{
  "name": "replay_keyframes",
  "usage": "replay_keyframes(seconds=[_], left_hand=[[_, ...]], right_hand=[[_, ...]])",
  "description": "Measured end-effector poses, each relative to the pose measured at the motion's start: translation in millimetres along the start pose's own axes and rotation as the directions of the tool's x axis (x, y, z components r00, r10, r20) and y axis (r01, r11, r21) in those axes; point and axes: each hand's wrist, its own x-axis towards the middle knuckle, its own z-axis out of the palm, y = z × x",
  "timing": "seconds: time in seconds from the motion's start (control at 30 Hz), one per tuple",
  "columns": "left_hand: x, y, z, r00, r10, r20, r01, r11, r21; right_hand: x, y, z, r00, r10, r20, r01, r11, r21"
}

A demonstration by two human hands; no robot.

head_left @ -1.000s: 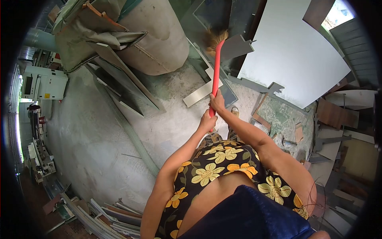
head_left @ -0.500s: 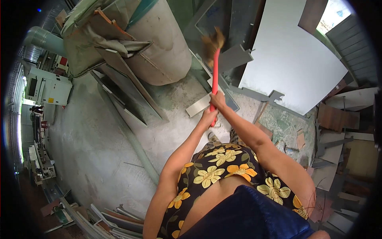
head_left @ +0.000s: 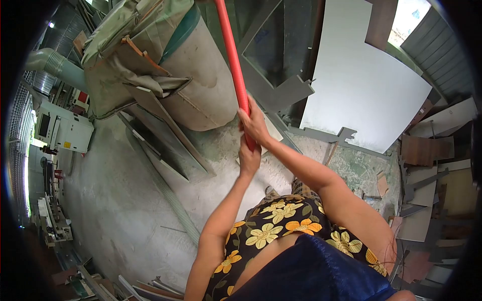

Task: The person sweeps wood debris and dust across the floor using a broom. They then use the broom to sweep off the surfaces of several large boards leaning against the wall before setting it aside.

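One floor (head_left: pixel 115 175): dusty concrete spreading out below the drum (head_left: pixel 201 85), which is your landmark here.
White panel (head_left: pixel 366 85): leans well to the right of the drum, with grey offcuts at its foot.
Drum: pale and upright, with a green-grey bag (head_left: pixel 130 45) slumped over its top. Boards lean against its lower left side.
Hose (head_left: pixel 170 200): ribbed, lying on the floor below and left of the drum.
Red handle (head_left: pixel 232 60): it now crosses the drum's right edge, slanting up out of the top of the view. Half a second ago it stood right of the drum with straw bristles in sight. That end is now out of view, so you cannot tell where it is.
Right hand (head_left: pixel 255 125): your upper hand, fingers clenched round the handle just below the drum's right flank. It has risen toward the drum.
Left hand (head_left: pixel 248 159): directly under the right hand, fingers wrapped round the handle's low end.
Change: you have swung the handle up and leftward toward the drum. I judge the brush end is lifted rather than dragging on the floor.
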Motion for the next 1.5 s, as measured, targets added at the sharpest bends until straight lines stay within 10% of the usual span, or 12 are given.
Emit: replay_keyframes(seconds=[0.1, 0.2, 0.4, 0.53, 0.7, 1.0, 1.13, 1.33, 1.5], left_hand=[[73, 15, 9, 0.972, -0.212, 0.099, 0.221, 0.971, -0.09], [126, 17, 31, 0.989, -0.145, 0.019, 0.143, 0.985, 0.101], [118, 35, 2, 0.755, -0.469, 0.457, 0.599, 0.778, -0.191], [102, 64, -3, 0.873, -0.402, 0.275, 0.467, 0.853, -0.233], [167, 97, 11, 0.999, -0.008, 0.033, 0.015, 0.979, -0.202], [361, 232, 56, 0.934, 0.339, -0.109, -0.355, 0.911, -0.212], [454, 280, 96, 0.938, 0.325, -0.118, -0.338, 0.935, -0.11], [474, 291, 112, 0.944, 0.003, 0.33, -0.077, 0.975, 0.209], [364, 274, 71, 0.961, -0.008, 0.276, 0.05, 0.988, -0.144]], right_hand=[[64, -30, -5, 0.998, -0.066, -0.005, 0.066, 0.997, -0.031], [115, -40, -16, 0.999, -0.024, -0.033, 0.025, 0.999, 0.036], [114, 26, -25, 0.976, 0.137, -0.169, -0.154, 0.984, -0.089], [77, -44, -14, 0.981, 0.195, -0.015, -0.191, 0.971, 0.146], [135, -125, -22, 0.95, -0.312, 0.007, 0.311, 0.95, 0.029], [300, -318, -75, 0.768, -0.64, -0.028, 0.639, 0.768, -0.037], [396, -385, -114, 0.807, -0.59, -0.008, 0.589, 0.807, -0.028], [404, -355, -149, 0.928, -0.355, -0.111, 0.371, 0.907, 0.198], [307, -301, -124, 0.956, -0.294, 0.024, 0.263, 0.888, 0.378]])
